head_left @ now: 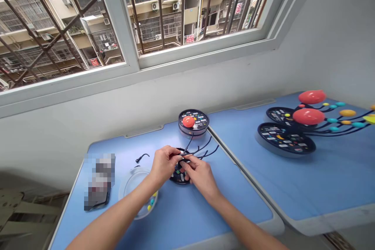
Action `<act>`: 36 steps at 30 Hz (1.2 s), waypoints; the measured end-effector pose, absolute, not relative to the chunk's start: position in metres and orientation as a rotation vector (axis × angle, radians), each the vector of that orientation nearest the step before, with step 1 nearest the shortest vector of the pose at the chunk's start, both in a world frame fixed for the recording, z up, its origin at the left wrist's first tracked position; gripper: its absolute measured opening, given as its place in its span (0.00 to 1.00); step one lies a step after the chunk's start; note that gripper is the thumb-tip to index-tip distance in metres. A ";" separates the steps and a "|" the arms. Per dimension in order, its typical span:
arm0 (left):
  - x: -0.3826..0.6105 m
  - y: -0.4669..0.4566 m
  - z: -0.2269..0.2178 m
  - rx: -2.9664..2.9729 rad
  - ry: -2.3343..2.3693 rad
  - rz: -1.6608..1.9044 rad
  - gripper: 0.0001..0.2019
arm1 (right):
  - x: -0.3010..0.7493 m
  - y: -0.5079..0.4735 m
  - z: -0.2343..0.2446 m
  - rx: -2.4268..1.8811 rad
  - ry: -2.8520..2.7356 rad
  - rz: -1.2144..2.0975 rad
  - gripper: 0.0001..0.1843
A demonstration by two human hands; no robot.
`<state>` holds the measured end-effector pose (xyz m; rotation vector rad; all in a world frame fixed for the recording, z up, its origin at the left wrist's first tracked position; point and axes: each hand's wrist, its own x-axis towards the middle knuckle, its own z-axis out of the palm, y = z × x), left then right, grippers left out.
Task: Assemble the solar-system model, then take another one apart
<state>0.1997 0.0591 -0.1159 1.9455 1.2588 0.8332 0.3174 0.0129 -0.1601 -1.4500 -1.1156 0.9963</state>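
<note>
Both hands meet over a small round black base [177, 176] lying on the blue table [187, 215]. My left hand [163, 163] pinches thin black curved rods [205, 149] that fan out from the base toward the right. My right hand [198, 172] is closed on the base and the rods' inner ends. A round black disc with a red ball [193, 122] stands just behind them. A loose black rod [141, 158] lies to the left.
A clear plastic tub [137, 192] holding small coloured balls sits under my left forearm. A blurred dark object [99, 181] lies at the left. On the right table [322, 179] stand two finished planet models [295, 131] with red balls and coloured beads. Wall and window lie behind.
</note>
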 end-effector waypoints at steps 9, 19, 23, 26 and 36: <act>0.195 0.063 -0.101 1.921 1.273 1.002 0.07 | 0.314 0.023 -0.164 -1.440 -1.073 1.028 0.13; 0.193 0.058 -0.109 1.888 1.278 0.936 0.05 | 0.313 0.022 -0.167 -1.467 -1.078 1.007 0.16; 0.199 0.054 -0.121 1.876 1.289 0.930 0.06 | 0.314 0.022 -0.169 -1.482 -1.120 0.997 0.19; 0.202 0.053 -0.123 1.892 1.285 0.894 0.08 | 0.315 0.021 -0.171 -1.500 -1.140 1.004 0.18; 0.202 0.053 -0.126 1.856 1.345 0.845 0.09 | 0.315 0.021 -0.173 -1.474 -1.132 0.998 0.20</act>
